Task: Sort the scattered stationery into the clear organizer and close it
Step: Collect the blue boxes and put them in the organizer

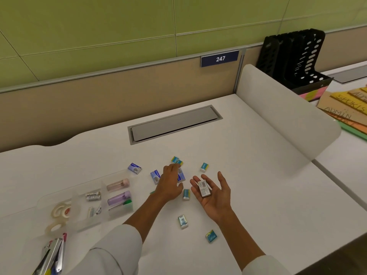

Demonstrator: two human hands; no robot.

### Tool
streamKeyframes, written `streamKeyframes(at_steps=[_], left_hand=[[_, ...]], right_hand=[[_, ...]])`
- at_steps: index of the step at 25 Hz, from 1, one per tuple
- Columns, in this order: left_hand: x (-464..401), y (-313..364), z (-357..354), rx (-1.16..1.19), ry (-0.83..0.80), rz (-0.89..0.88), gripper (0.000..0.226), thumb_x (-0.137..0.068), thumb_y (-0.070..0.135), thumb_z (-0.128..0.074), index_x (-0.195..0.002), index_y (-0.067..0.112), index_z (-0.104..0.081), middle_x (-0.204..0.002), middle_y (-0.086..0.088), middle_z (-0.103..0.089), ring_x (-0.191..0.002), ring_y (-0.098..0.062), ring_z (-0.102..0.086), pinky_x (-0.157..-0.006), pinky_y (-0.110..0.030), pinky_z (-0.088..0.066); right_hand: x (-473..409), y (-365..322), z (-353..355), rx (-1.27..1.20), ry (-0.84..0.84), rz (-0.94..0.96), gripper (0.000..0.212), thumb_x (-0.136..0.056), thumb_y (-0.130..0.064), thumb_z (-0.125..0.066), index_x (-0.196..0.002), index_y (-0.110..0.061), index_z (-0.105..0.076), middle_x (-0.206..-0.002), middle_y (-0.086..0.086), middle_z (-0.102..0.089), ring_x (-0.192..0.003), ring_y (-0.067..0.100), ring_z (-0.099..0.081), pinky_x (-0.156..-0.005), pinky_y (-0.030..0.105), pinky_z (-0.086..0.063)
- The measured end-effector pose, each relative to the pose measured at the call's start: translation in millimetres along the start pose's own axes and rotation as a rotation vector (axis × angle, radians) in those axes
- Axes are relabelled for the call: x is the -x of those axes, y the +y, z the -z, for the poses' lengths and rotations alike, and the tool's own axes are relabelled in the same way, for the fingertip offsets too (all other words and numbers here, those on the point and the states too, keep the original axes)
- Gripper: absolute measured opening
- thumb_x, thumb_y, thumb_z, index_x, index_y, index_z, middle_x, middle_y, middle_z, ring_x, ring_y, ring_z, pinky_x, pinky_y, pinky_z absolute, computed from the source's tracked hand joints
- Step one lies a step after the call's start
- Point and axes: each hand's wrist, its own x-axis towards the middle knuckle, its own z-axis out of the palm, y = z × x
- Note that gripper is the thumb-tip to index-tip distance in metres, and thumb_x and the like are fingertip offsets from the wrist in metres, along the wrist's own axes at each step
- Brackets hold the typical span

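The clear organizer (83,221) lies open on the white desk at the left, holding tape rolls (60,211), small tubes and two pastel cases (119,197). Several small boxes lie scattered in the middle: blue-white staple boxes (134,168) and teal-yellow ones (204,167). My left hand (168,183) reaches palm down over a blue box (181,176), fingertips near another teal box (175,160); its grip is hidden. My right hand (213,193) is palm up, fingers spread, with a small white box (204,188) resting on it.
Staplers and pens (52,255) lie at the lower left. A grey cable hatch (174,124) sits in the desk behind. A white divider (286,116) bounds the right side; black file racks (294,60) and cardboard signs (345,108) are beyond it.
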Motion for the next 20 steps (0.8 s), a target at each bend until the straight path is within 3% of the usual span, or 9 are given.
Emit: streamKeyframes(at_steps=[3,9,17,20], left_hand=[[-12,-5,-9,-0.033,-0.069,-0.015,0.062,-0.082,0.009,-0.066,-0.137,0.013,-0.036,-0.138,-0.007,-0.039,-0.128,-0.023,-0.039,-0.100,-0.033,-0.044],[-17,-12,-16,-0.063,-0.009,-0.018,0.040,-0.078,0.002,-0.064,-0.115,0.013,-0.053,-0.121,-0.004,-0.052,-0.115,-0.021,-0.045,-0.089,-0.029,-0.045],[9,8,7,-0.008,0.058,0.022,0.057,-0.070,0.023,-0.078,-0.116,0.021,-0.045,-0.108,0.005,-0.046,-0.101,-0.014,-0.050,-0.077,-0.024,-0.045],[21,20,22,0.092,0.101,-0.039,0.060,-0.068,0.026,-0.079,-0.117,0.022,-0.044,-0.107,0.006,-0.046,-0.095,-0.011,-0.050,-0.072,-0.014,-0.038]], right_hand=[[-10,-7,-2,-0.004,-0.011,-0.018,0.072,-0.080,-0.050,-0.067,-0.132,-0.001,-0.057,-0.128,0.026,-0.065,-0.118,0.043,-0.063,-0.095,0.054,-0.052],[-17,-7,-7,-0.026,-0.022,-0.061,0.071,-0.083,-0.050,-0.066,-0.133,-0.001,-0.056,-0.129,0.027,-0.064,-0.119,0.044,-0.062,-0.101,0.052,-0.050],[3,-3,-7,-0.062,0.029,-0.007,0.076,-0.075,-0.047,-0.072,-0.133,-0.001,-0.056,-0.126,0.027,-0.066,-0.117,0.042,-0.064,-0.098,0.049,-0.052],[9,0,-14,-0.102,0.045,0.010,0.074,-0.076,-0.047,-0.073,-0.133,-0.003,-0.056,-0.124,0.026,-0.067,-0.118,0.040,-0.064,-0.104,0.050,-0.049]])
